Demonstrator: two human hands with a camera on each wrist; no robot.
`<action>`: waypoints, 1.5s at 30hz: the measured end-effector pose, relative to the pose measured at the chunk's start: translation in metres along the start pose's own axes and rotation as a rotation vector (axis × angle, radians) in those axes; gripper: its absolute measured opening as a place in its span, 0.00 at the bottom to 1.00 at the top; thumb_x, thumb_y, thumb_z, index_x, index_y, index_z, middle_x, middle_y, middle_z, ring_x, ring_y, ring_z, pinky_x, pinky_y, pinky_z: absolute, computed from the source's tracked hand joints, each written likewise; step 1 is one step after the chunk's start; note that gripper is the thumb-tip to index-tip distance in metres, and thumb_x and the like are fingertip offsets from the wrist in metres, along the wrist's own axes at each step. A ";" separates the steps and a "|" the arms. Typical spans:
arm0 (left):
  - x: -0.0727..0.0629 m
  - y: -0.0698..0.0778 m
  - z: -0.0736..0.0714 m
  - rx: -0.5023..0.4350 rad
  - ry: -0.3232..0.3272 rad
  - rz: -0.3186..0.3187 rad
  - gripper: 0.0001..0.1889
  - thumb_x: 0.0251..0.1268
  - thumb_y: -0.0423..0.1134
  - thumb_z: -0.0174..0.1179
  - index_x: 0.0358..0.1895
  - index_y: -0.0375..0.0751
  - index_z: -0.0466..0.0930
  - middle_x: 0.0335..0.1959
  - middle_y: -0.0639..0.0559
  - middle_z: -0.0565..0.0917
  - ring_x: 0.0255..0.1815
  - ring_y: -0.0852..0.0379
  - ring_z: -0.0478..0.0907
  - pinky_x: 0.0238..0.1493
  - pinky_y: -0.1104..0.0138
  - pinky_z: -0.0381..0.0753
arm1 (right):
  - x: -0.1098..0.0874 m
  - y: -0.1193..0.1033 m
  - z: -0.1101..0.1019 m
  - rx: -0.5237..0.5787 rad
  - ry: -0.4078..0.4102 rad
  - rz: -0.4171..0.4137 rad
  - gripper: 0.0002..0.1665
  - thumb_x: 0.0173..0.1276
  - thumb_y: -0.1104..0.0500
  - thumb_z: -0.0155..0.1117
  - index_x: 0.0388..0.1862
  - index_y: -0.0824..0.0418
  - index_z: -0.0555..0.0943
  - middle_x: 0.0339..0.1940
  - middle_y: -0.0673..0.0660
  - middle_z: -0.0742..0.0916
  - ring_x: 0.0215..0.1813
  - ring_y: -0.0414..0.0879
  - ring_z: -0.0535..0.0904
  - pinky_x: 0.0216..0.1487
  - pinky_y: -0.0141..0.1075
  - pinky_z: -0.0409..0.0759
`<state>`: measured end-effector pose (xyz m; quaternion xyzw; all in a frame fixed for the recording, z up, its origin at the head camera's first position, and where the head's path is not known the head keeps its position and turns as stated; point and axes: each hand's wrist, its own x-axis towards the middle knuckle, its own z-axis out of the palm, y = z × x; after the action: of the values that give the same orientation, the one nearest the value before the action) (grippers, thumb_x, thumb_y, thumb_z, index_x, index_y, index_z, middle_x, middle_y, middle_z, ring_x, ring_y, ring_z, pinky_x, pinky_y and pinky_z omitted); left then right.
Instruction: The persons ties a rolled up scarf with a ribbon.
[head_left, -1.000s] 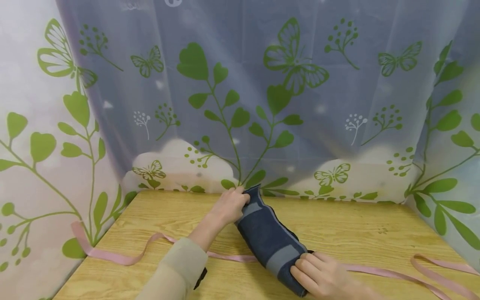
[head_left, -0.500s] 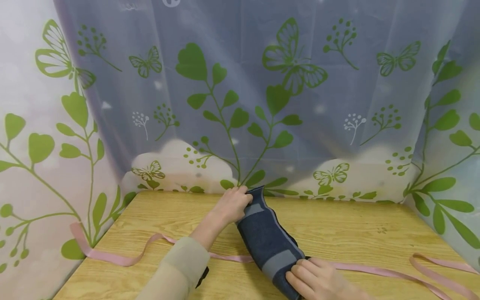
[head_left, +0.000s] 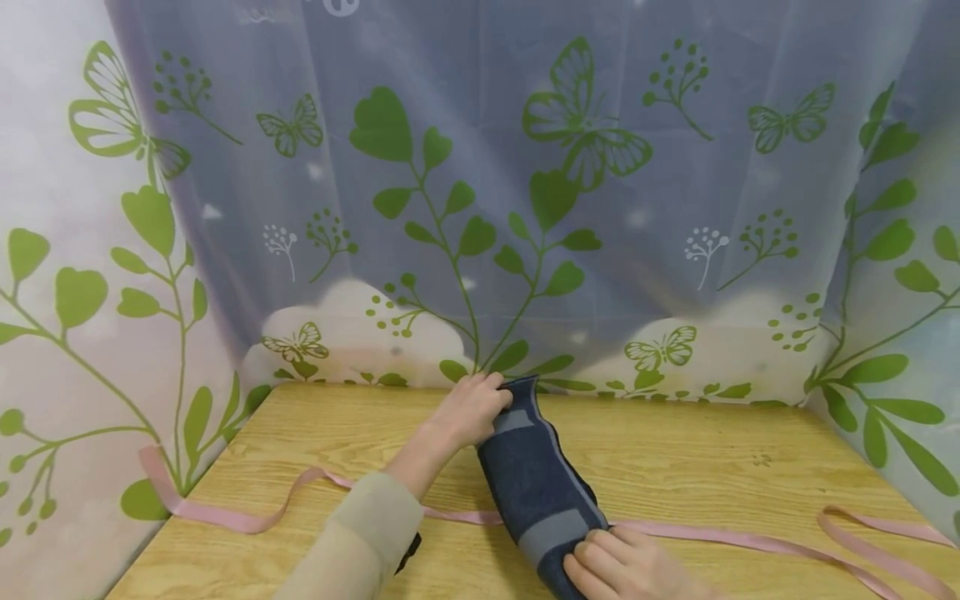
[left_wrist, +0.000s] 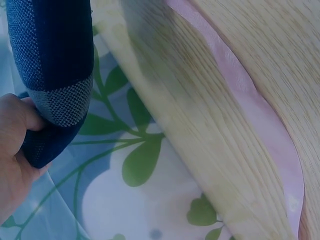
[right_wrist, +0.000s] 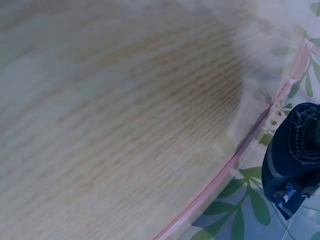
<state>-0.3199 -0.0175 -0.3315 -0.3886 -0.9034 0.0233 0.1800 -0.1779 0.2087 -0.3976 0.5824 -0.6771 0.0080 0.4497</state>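
A folded dark blue cloth with grey bands, like a towel (head_left: pixel 528 471), is held above the table between both hands. My left hand (head_left: pixel 472 408) grips its far upper end in the head view. In the left wrist view the fingers of that left hand (left_wrist: pixel 15 150) pinch the towel (left_wrist: pixel 60 60), which shows a coarse weave. My right hand (head_left: pixel 618 567) grips the near lower end, partly cut off by the frame's bottom edge. The right wrist view shows the towel (right_wrist: pixel 295 155) end-on, with stitched layers, and no hand.
A long pink ribbon (head_left: pixel 225 518) runs across the wooden table (head_left: pixel 660 450), passing behind the towel and looping at the right (head_left: pixel 885 550). A curtain (head_left: pixel 480 208) with green leaves and butterflies hangs behind the table's back edge.
The towel's far end has shifted slightly right with my left hand. My right hand has drawn the near end left and down, so the towel stands a little steeper.
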 end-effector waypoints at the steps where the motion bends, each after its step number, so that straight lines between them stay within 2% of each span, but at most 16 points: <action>1: 0.000 0.001 0.000 0.001 -0.002 0.004 0.12 0.51 0.29 0.64 0.39 0.46 0.82 0.39 0.49 0.75 0.35 0.51 0.72 0.38 0.62 0.72 | 0.001 0.000 0.000 0.010 0.001 0.002 0.16 0.74 0.56 0.44 0.38 0.58 0.80 0.32 0.50 0.79 0.31 0.41 0.72 0.28 0.27 0.67; 6: 0.001 0.004 0.000 0.042 -0.014 0.029 0.11 0.52 0.30 0.65 0.40 0.47 0.82 0.39 0.50 0.75 0.35 0.52 0.72 0.38 0.62 0.72 | 0.006 -0.003 0.002 0.019 0.019 -0.006 0.16 0.74 0.59 0.43 0.35 0.57 0.80 0.29 0.49 0.77 0.29 0.39 0.68 0.26 0.25 0.64; 12: 0.003 0.007 0.002 0.083 -0.019 0.044 0.11 0.53 0.32 0.65 0.41 0.47 0.82 0.41 0.50 0.76 0.38 0.51 0.74 0.44 0.61 0.74 | 0.022 -0.005 -0.004 -0.009 0.047 -0.026 0.17 0.73 0.62 0.42 0.31 0.57 0.79 0.26 0.48 0.74 0.27 0.38 0.66 0.24 0.24 0.59; 17: 0.004 0.008 0.003 0.105 -0.019 0.052 0.11 0.54 0.33 0.65 0.41 0.48 0.82 0.42 0.50 0.76 0.38 0.52 0.74 0.44 0.62 0.74 | 0.029 -0.009 -0.007 -0.010 0.035 -0.006 0.16 0.73 0.61 0.42 0.30 0.57 0.78 0.26 0.47 0.74 0.27 0.37 0.66 0.24 0.23 0.57; 21: 0.005 0.011 0.001 0.105 -0.018 0.058 0.11 0.53 0.32 0.65 0.40 0.48 0.82 0.41 0.50 0.75 0.39 0.51 0.74 0.43 0.61 0.74 | 0.027 -0.013 -0.003 -0.015 0.022 0.000 0.16 0.73 0.61 0.42 0.31 0.56 0.78 0.26 0.46 0.74 0.28 0.36 0.65 0.26 0.23 0.54; 27: 0.005 0.013 0.001 0.111 -0.011 0.078 0.11 0.53 0.32 0.64 0.40 0.49 0.82 0.41 0.50 0.76 0.39 0.51 0.74 0.42 0.60 0.74 | 0.016 -0.018 0.005 -0.050 -0.010 0.010 0.16 0.72 0.62 0.42 0.31 0.54 0.78 0.26 0.46 0.72 0.26 0.36 0.64 0.24 0.25 0.53; 34: 0.006 0.016 0.004 0.130 -0.025 0.082 0.12 0.56 0.33 0.63 0.44 0.49 0.82 0.48 0.49 0.76 0.43 0.51 0.74 0.43 0.61 0.73 | 0.027 -0.020 -0.001 -0.031 -0.010 0.025 0.16 0.72 0.61 0.42 0.29 0.53 0.77 0.25 0.46 0.71 0.26 0.35 0.60 0.26 0.24 0.48; 38: 0.005 0.018 0.005 0.127 -0.016 0.096 0.12 0.57 0.32 0.62 0.44 0.49 0.82 0.46 0.50 0.76 0.43 0.51 0.74 0.43 0.61 0.72 | 0.032 -0.021 0.000 -0.028 0.001 0.022 0.17 0.73 0.61 0.42 0.27 0.52 0.77 0.25 0.45 0.70 0.25 0.34 0.59 0.25 0.23 0.47; 45: 0.006 0.018 0.007 0.158 0.010 0.128 0.11 0.57 0.33 0.63 0.43 0.49 0.82 0.42 0.51 0.76 0.40 0.52 0.74 0.39 0.63 0.72 | 0.026 -0.025 0.011 -0.041 0.009 0.037 0.17 0.73 0.61 0.43 0.27 0.51 0.76 0.24 0.45 0.70 0.24 0.35 0.57 0.25 0.25 0.45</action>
<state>-0.3134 0.0001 -0.3395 -0.4303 -0.8710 0.1042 0.2127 -0.1622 0.1745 -0.4004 0.5605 -0.6858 0.0050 0.4641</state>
